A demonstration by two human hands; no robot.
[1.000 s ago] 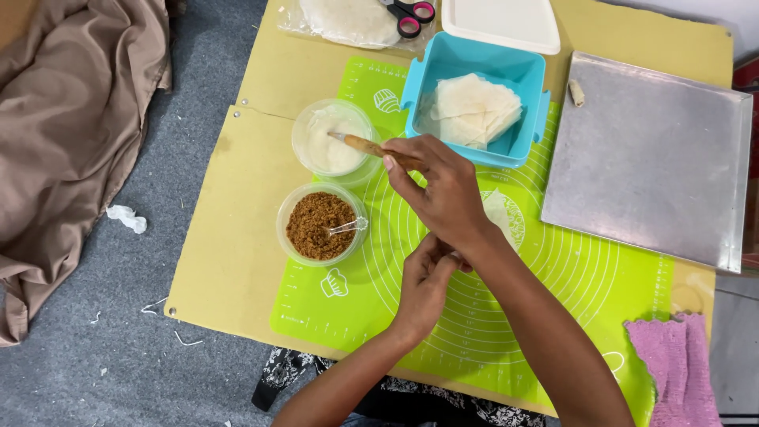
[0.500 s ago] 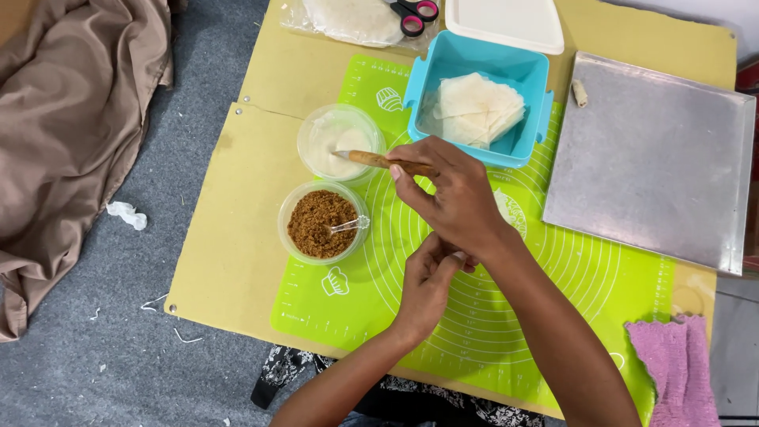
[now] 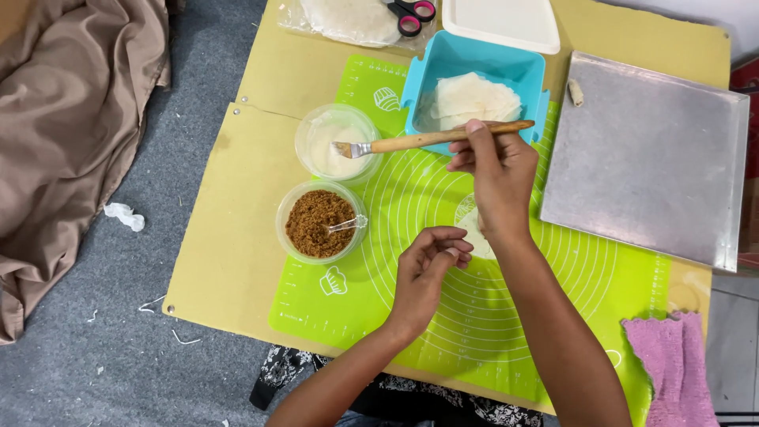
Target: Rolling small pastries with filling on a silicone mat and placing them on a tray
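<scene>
My right hand (image 3: pixel 496 180) grips a wooden-handled pastry brush (image 3: pixel 419 141), its bristles over a clear bowl of white paste (image 3: pixel 336 144). A clear bowl of brown crumbly filling (image 3: pixel 319 222) with a small spoon in it stands just below. My left hand (image 3: pixel 428 266) hovers over the green silicone mat (image 3: pixel 506 316), fingers curled near a small white piece of wrapper (image 3: pixel 473 227), which is partly hidden by my right wrist. A turquoise tub (image 3: pixel 474 79) holds folded white wrappers.
A metal baking tray (image 3: pixel 644 158) lies at the right. A white lid (image 3: pixel 502 22), scissors (image 3: pixel 411 14) and a plastic bag sit at the back. A pink cloth (image 3: pixel 672 364) is at the front right, brown fabric (image 3: pixel 71 119) on the grey floor at left.
My right hand has lifted and moved right, the brush swinging level with its bristles over the paste bowl. My left hand has come apart from the right hand.
</scene>
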